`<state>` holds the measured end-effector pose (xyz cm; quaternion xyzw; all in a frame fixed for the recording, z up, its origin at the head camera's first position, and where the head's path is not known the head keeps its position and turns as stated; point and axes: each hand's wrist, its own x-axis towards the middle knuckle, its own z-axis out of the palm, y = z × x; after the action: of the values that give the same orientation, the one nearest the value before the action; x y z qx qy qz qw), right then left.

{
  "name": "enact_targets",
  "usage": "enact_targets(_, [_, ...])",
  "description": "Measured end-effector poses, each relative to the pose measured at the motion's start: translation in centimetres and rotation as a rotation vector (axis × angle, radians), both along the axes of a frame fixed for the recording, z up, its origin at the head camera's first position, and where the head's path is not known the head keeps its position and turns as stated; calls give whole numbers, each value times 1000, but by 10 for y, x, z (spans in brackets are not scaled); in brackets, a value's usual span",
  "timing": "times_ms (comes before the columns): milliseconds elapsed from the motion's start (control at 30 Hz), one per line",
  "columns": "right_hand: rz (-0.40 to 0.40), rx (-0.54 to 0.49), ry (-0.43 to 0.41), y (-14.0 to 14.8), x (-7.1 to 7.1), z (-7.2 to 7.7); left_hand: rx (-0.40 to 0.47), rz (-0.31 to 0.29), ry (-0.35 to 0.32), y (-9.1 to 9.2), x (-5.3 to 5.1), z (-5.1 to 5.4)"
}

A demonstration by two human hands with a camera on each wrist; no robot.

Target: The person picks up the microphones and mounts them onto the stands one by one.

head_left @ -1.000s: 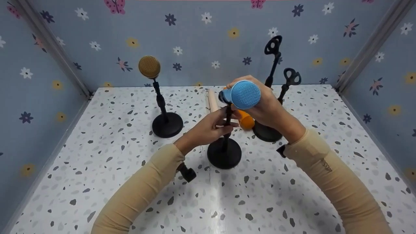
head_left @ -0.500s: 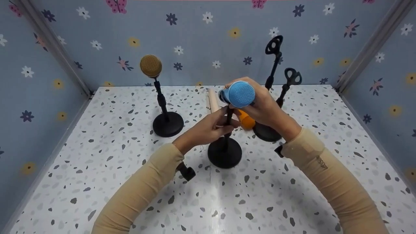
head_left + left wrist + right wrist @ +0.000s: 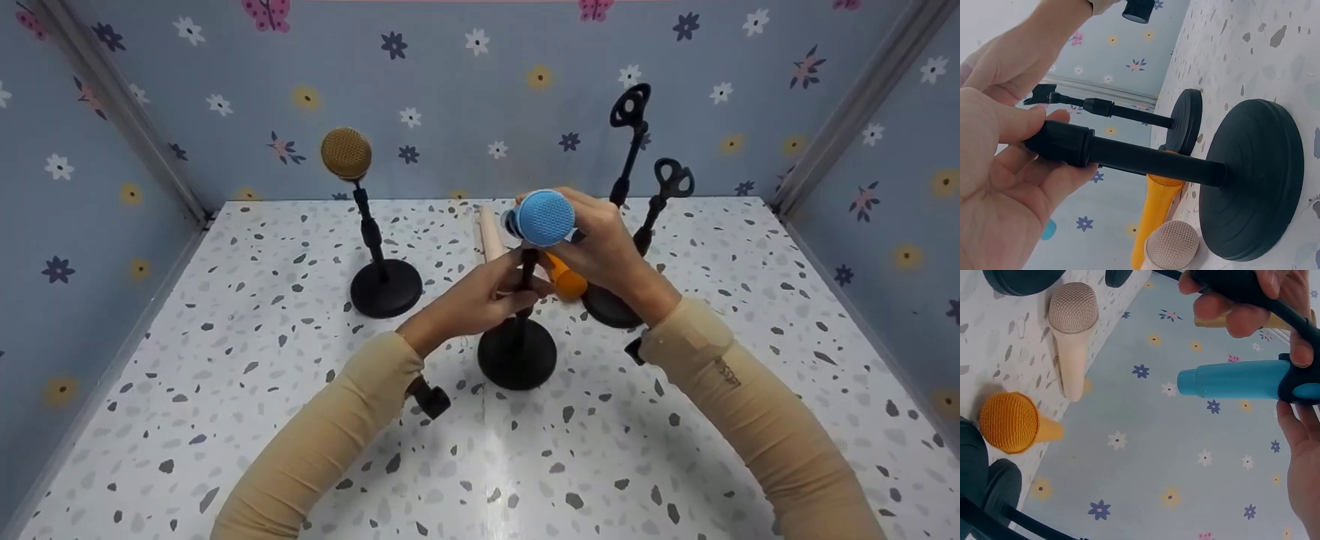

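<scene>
My left hand (image 3: 472, 298) grips the pole of a black desktop microphone stand (image 3: 1151, 163) just above mid-table, thumb and fingers around its collar. The round base (image 3: 517, 356) rests on the table. A blue microphone (image 3: 546, 217) passes through the clip (image 3: 1301, 382) on top of that stand, its mesh head facing the head camera. My right hand (image 3: 611, 244) holds the microphone near its head, beside the clip. In the right wrist view, the blue handle (image 3: 1235, 379) sticks out past the clip ring, and part of my right hand lies outside the frame.
A gold-headed microphone (image 3: 346, 154) sits on another stand at the left. Behind my hands lie an orange microphone (image 3: 568, 282) and a pale one (image 3: 491, 234). Two black stands with bare clips (image 3: 630, 105) rise at the back right. Flower-patterned walls (image 3: 450, 97) enclose the table.
My right hand and the blue microphone's head have moved a little left, bringing the head closer to the clip. The left hand keeps its grip on the stand, which stays in place.
</scene>
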<state>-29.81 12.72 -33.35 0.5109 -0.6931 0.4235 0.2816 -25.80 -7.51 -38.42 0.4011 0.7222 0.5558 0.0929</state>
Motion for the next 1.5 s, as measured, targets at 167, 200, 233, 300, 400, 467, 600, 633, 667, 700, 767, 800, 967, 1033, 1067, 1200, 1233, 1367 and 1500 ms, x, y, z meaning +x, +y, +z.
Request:
enact_targets(167, [0, 7, -12, 0, 2, 2, -8, -1, 11, -2, -1, 1])
enact_targets(200, [1, 7, -4, 0, 2, 3, -17, 2, 17, -2, -1, 2])
enact_targets(233, [0, 7, 9, 0, 2, 4, -24, 4, 25, -2, -1, 2])
enact_targets(300, [-1, -2, 39, 0, 3, 4, -37, 8, 28, -3, -2, 3])
enact_targets(400, [-6, -19, 93, -1, 4, 2, -55, 8, 18, -3, -2, 3])
enact_targets(467, [-6, -34, 116, -1, 5, 1, -61, 13, 6, -3, -2, 4])
enact_targets(600, [-10, -50, 146, -1, 7, 0, -62, 31, -9, -2, -2, 5])
enact_targets(633, [-12, -49, 147, 0, 7, -1, -61, 34, -13, -2, -2, 5])
enact_targets(667, [-10, -48, 144, 0, 7, -1, -59, 37, -15, -1, -2, 4])
enact_targets(700, [-6, -44, 137, 1, 7, -1, -58, 41, -12, -1, -2, 4])
enact_targets(767, [9, -29, 118, 2, 6, -1, -65, 53, 6, 0, 0, 3])
enact_targets(800, [21, -20, 105, 3, 5, 0, -72, 61, 20, 0, 1, 2])
enact_targets(967, [85, 46, 48, 9, 5, 6, -122, 93, 99, 0, 3, 3])
enact_targets(1033, [101, 80, 31, 12, 6, 9, -137, 94, 108, -1, 3, 3])
enact_targets(1067, [104, 95, 24, 14, 7, 11, -145, 95, 114, -2, 3, 3])
enact_targets(1200, [112, 125, -42, 26, 8, 13, -159, 97, 125, -4, 3, 3])
enact_targets(1233, [109, 134, -68, 30, 8, 13, -162, 100, 133, -4, 3, 3])
enact_targets(1367, [92, 219, -209, 47, 6, 2, -180, 124, 167, -6, 3, 2])
enact_targets(1500, [51, 420, -340, 57, 5, -17, -211, 163, 219, -9, 4, 0])
